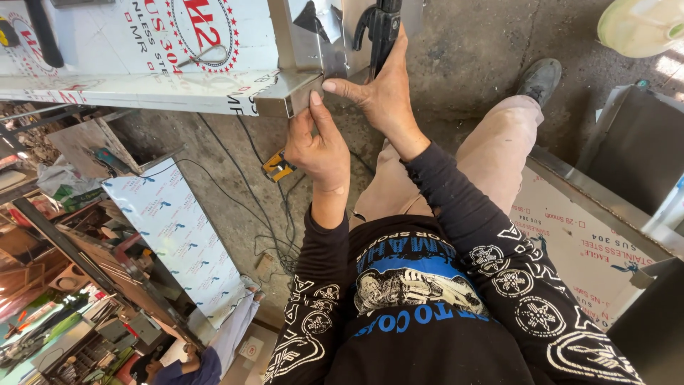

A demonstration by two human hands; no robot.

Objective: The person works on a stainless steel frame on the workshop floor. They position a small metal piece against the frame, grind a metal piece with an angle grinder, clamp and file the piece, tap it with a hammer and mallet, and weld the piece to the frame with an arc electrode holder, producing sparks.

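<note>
A long stainless steel box section (142,91), wrapped in white printed film, runs across the top of the head view. My left hand (319,146) pinches its bare metal corner (288,96) from below with thumb and fingers. My right hand (381,93) rests against the same joint, thumb pointing left toward the corner, fingers reaching up along a black tool handle (385,28) that stands beside an upright steel piece (313,36). Whether the right hand grips the black handle or only leans on it is unclear.
Below lies a concrete floor with black cables (274,221) and a yellow tool (276,166). A film-covered steel sheet (182,235) leans at left, another sheet (591,242) lies at right. A white bucket (641,25) sits top right. Another person (189,367) crouches at the bottom left.
</note>
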